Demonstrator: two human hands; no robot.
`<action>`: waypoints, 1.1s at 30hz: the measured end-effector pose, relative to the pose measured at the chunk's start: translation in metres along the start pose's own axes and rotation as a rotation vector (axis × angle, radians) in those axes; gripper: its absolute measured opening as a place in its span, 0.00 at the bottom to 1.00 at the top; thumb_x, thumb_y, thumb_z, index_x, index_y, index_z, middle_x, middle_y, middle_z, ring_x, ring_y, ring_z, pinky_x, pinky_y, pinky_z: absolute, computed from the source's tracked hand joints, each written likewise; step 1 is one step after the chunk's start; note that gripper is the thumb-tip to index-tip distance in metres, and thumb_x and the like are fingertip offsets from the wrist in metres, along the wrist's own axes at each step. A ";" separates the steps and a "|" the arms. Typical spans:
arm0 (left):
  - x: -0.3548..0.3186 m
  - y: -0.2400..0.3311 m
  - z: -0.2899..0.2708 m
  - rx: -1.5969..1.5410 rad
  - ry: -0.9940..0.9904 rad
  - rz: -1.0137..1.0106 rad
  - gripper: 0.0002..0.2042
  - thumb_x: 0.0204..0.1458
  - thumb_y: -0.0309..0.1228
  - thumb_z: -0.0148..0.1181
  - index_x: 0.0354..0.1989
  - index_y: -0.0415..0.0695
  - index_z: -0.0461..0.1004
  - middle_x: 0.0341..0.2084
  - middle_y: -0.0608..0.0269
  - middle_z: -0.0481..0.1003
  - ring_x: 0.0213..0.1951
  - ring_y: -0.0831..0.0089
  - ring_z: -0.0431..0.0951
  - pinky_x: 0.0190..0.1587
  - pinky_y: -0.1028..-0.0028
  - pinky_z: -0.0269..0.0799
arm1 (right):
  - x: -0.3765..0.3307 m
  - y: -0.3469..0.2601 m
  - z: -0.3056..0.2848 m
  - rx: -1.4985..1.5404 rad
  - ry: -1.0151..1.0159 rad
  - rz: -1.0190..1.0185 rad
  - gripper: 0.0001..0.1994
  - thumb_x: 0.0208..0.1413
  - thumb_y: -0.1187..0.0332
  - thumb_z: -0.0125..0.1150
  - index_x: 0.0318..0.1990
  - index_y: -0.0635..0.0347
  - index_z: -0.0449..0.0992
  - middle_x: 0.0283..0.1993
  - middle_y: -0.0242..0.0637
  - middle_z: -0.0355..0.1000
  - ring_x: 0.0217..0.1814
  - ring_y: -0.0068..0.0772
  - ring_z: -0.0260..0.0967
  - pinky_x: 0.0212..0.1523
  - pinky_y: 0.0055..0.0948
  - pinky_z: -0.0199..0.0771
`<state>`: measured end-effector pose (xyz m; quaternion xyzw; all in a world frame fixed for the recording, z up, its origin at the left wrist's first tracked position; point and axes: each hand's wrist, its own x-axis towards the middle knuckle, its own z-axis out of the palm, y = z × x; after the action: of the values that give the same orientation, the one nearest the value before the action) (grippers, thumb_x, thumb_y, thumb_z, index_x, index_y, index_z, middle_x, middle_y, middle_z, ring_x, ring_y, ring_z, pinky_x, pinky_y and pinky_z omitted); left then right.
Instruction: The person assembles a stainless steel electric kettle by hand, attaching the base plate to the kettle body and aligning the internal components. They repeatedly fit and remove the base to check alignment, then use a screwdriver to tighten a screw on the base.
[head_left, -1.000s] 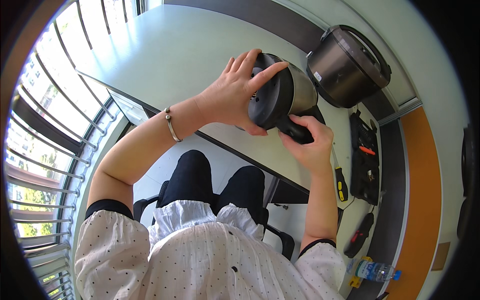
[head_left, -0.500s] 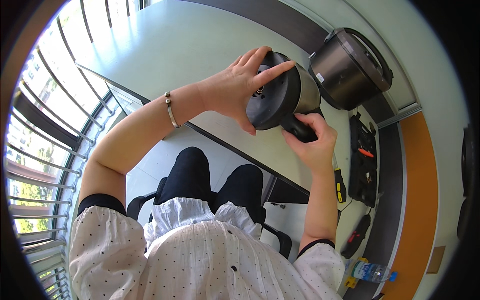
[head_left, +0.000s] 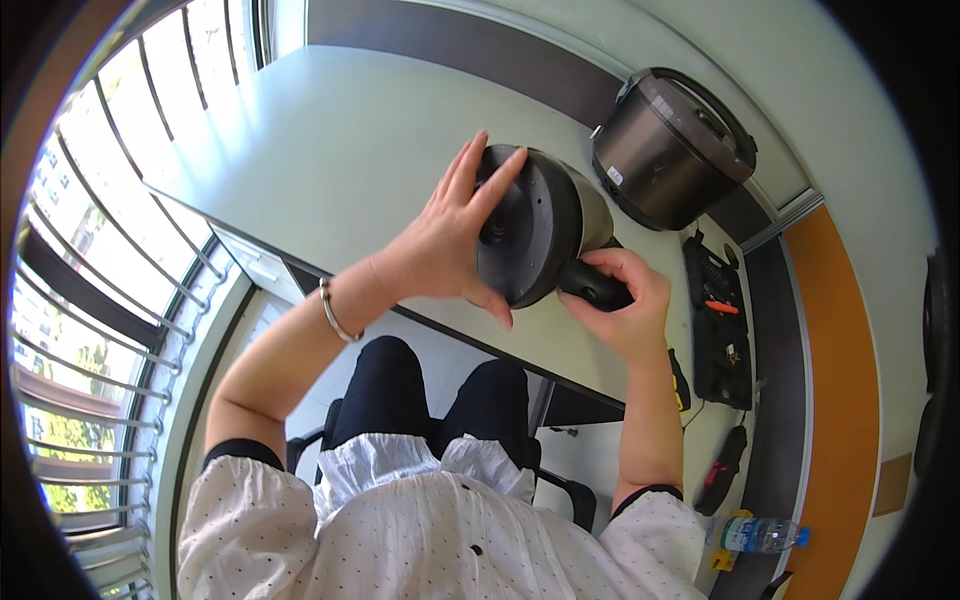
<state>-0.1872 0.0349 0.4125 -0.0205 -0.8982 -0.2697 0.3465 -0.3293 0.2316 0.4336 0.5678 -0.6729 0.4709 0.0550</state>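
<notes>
An electric kettle [head_left: 596,208] with a metal body is held tipped over above the desk, its black underside [head_left: 545,225] turned toward the left. Across that underside stretches my left hand [head_left: 450,225], fingers spread at the upper rim and thumb by the lower rim, bracing the kettle. The palm covers part of the round connector in the base's middle. My right hand [head_left: 632,300] is closed round the black handle [head_left: 597,287], thumb below and fingers above. The kettle's mouth and lid face away and are hidden.
A dark rice cooker [head_left: 670,150] stands at the back right of the pale desk [head_left: 330,130]. Along the right lie an open black tool case [head_left: 718,335], a yellow-black screwdriver [head_left: 680,382], a black-red tool [head_left: 722,470] and a water bottle [head_left: 755,535]. Window bars [head_left: 110,340] run along the left.
My left hand and the kettle sit lower and a little further left in the picture. The kettle's underside shows more fully. The whole view has shifted slightly; both hands keep their hold.
</notes>
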 end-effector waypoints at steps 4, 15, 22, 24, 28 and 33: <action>-0.003 0.008 0.005 0.044 -0.059 -0.065 0.74 0.06 0.57 0.78 0.70 0.52 0.37 0.65 0.30 0.32 0.67 0.36 0.36 0.66 0.49 0.44 | 0.005 -0.007 -0.001 -0.045 -0.064 -0.029 0.16 0.32 0.73 0.73 0.33 0.60 0.76 0.27 0.36 0.76 0.28 0.26 0.76 0.33 0.22 0.74; -0.003 0.005 0.001 0.035 -0.016 -0.023 0.67 0.11 0.49 0.80 0.68 0.54 0.43 0.60 0.38 0.46 0.61 0.37 0.50 0.61 0.51 0.57 | 0.007 -0.003 -0.001 -0.059 -0.066 -0.130 0.17 0.30 0.76 0.72 0.33 0.63 0.74 0.25 0.37 0.75 0.26 0.25 0.75 0.30 0.21 0.72; 0.008 -0.001 -0.009 0.008 -0.054 -0.119 0.56 0.08 0.39 0.82 0.59 0.58 0.59 0.62 0.49 0.49 0.61 0.44 0.55 0.58 0.56 0.64 | 0.010 -0.001 -0.009 -0.094 -0.128 -0.201 0.16 0.28 0.70 0.71 0.30 0.55 0.75 0.24 0.36 0.74 0.25 0.37 0.74 0.27 0.27 0.71; 0.012 -0.007 -0.016 0.006 -0.049 -0.047 0.55 0.09 0.38 0.82 0.58 0.57 0.60 0.64 0.49 0.45 0.61 0.45 0.56 0.57 0.57 0.65 | 0.013 -0.005 -0.016 -0.063 -0.185 -0.216 0.16 0.27 0.70 0.71 0.30 0.54 0.76 0.23 0.35 0.74 0.24 0.38 0.73 0.26 0.28 0.70; 0.019 -0.016 -0.012 -0.362 -0.048 -0.066 0.56 0.14 0.28 0.81 0.63 0.53 0.57 0.60 0.48 0.59 0.57 0.54 0.67 0.55 0.62 0.69 | 0.018 0.005 -0.022 -0.045 -0.221 -0.278 0.16 0.26 0.69 0.71 0.30 0.53 0.76 0.21 0.33 0.71 0.23 0.39 0.71 0.25 0.30 0.68; 0.015 -0.024 -0.013 -0.280 -0.137 -0.151 0.54 0.19 0.21 0.78 0.64 0.43 0.56 0.52 0.54 0.70 0.52 0.64 0.72 0.55 0.68 0.69 | 0.019 0.009 -0.027 -0.073 -0.191 -0.324 0.17 0.27 0.67 0.72 0.31 0.52 0.76 0.27 0.32 0.73 0.31 0.39 0.71 0.33 0.33 0.68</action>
<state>-0.1967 0.0055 0.4186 -0.0194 -0.8723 -0.4153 0.2572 -0.3560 0.2357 0.4548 0.7085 -0.5915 0.3751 0.0863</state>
